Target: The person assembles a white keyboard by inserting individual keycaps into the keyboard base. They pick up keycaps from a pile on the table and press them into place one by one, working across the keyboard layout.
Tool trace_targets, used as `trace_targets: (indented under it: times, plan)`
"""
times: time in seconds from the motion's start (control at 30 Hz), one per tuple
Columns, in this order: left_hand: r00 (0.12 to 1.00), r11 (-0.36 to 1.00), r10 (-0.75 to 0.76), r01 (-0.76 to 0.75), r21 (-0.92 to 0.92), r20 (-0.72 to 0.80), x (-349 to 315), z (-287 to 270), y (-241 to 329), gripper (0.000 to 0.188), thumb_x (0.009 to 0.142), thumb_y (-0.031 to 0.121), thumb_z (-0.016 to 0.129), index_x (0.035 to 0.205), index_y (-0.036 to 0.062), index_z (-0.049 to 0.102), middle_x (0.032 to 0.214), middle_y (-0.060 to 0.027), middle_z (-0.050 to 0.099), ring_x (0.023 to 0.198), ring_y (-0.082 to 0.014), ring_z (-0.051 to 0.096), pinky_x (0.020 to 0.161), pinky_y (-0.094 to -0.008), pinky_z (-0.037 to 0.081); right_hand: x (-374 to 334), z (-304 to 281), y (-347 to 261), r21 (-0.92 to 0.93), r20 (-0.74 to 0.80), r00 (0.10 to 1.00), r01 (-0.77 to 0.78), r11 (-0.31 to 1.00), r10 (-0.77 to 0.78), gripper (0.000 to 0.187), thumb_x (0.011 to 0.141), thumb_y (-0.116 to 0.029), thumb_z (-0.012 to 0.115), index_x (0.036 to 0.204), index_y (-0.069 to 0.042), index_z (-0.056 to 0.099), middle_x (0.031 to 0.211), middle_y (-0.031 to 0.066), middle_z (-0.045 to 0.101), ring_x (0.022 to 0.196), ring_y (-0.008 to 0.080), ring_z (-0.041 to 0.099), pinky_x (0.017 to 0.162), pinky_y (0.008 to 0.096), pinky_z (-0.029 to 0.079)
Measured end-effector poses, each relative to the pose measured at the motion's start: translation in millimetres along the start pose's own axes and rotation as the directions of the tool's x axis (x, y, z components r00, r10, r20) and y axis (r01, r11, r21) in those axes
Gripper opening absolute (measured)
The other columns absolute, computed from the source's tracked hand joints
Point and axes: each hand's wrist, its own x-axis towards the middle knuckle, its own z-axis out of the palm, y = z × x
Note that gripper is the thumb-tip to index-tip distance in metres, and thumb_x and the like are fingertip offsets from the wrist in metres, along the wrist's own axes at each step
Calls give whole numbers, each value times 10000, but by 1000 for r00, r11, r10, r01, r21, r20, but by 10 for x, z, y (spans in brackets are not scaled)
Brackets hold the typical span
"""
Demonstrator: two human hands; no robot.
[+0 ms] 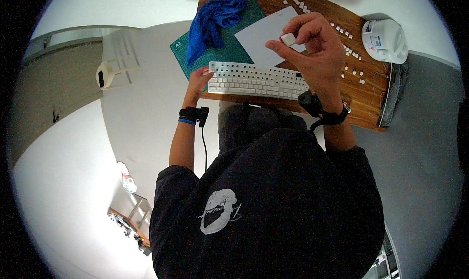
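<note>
Small pale lettering marked the left corner of the green cutting mat point(225, 48), and a blue-and-white label point(375, 40) was stuck on the side of the rounded white container point(391, 37) at the table's far right; I could not see what was inside it. Loose white keycaps point(351, 53) lay in little rows along the right of the wooden table point(366, 100). A crumpled blue cloth point(215, 22) covered part of the mat, and a white sheet of paper point(259, 38) overlapped the mat's right side. On the near edge sat the white keyboard point(254, 83), its near rows capped, its far rows showing dark bare sockets. The person's right hand point(320, 49) was raised in front of the paper, fingers pinching one white keycap point(288, 39), and blocked my view toward the keyboard's right end. The left hand point(198, 81) rested its fingers on the keyboard's left end, steadying rather than clenched.
</note>
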Motion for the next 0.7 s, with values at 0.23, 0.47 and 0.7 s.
trace_targets:
  times: [0.23,0.47,0.7]
  plan:
    - [999,999,-14,13,-36,-29,-208,72,301,403,926,119,686,1279,-72,650,1169,-143,734,1027,-175,679,927,-307,520,-11,-46,0,-47,24,1000,15,999,-14,367,708,-6,917,830,-57,575,1024,106,652,912,148,667,722,256,569]
    - [996,999,54,-53,15,-67,-389,92,473,390,929,111,685,1273,-73,655,1148,-135,739,1003,-166,681,910,-298,524,-12,-53,2,-15,-1,999,44,999,-44,302,762,27,865,950,-40,638,1068,110,662,974,174,682,827,275,601]
    - [999,1000,16,-17,-20,-49,-443,66,490,384,959,154,708,1300,-14,661,1216,-115,721,1091,-198,670,976,-342,517,-117,-166,54,-105,47,999,20,994,-15,406,816,66,809,1156,-11,601,1119,124,648,1028,166,679,886,302,620]
